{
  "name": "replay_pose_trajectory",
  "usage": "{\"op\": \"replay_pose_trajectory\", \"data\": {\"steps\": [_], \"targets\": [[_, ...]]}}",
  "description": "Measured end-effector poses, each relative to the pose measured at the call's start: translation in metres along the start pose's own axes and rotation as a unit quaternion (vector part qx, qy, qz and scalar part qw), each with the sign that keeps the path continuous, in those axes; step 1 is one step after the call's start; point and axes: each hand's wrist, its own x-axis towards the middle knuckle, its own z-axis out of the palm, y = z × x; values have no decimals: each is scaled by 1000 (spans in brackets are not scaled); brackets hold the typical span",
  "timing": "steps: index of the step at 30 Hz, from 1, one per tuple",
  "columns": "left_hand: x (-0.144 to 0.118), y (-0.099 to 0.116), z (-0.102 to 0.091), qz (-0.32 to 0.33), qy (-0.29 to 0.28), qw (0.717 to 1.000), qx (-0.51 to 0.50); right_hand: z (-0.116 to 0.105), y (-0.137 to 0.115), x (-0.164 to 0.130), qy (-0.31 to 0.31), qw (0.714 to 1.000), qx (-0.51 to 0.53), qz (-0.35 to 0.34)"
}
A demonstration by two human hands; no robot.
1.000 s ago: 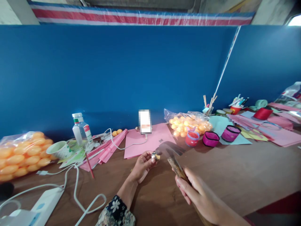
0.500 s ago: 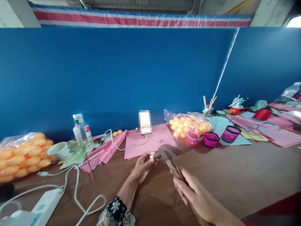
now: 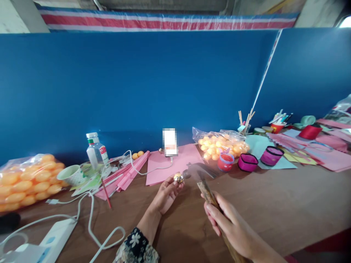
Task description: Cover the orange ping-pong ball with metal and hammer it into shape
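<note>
Now the left hand [image 3: 164,193] is pinching a small shiny bell [image 3: 178,178] between its fingertips, holding it just above the brown table [image 3: 287,204], and it is sitting a touch higher and clearer of the hammer than half a second ago. The right hand [image 3: 233,228], fingers clenched round the wooden handle, is holding the hammer [image 3: 204,182]; its blurred metal head is lying just to the right of the bell, whereas a moment earlier it was overlapping the bell. My reading is that a light tapping is going on, with the head drawing back between taps.

Going left to right around them: a clear bag of orange balls [image 3: 26,180] is sitting at the far left, with a white power strip [image 3: 52,233] and its looping white cable [image 3: 90,219] in front of it. A patterned paper cup [image 3: 71,174] and a plastic bottle [image 3: 94,151] are standing behind, beside folded pink paper strips [image 3: 128,173]. A pink sheet [image 3: 172,164] is lying just behind the bell, a second bag of orange balls [image 3: 222,144] beyond the hammer head, then small red and magenta bands [image 3: 247,162]. Nothing is lying between hammer and bell; the fingertips holding the bell are the closest thing to the hammer head.
</note>
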Motion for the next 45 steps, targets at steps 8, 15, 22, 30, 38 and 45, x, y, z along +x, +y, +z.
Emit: {"op": "replay_pose_trajectory", "data": {"steps": [8,15,22,30,38,45], "targets": [[1,-2,-5,-1,28,999,16,3,6,-1,0,1000,14,4],[-1,3,2,-4,22,999,32,3,3,-1,-10,1000,29,9],[-1,1,3,-8,12,1000,26,0,4,2,-15,999,33,14],[-2,1,3,-18,20,999,32,-2,5,1,-7,999,34,19],[-3,1,4,-28,6,998,52,-2,3,4,-13,998,60,12],[-1,-1,3,-12,9,998,65,-5,2,3,-10,998,63,26]]}}
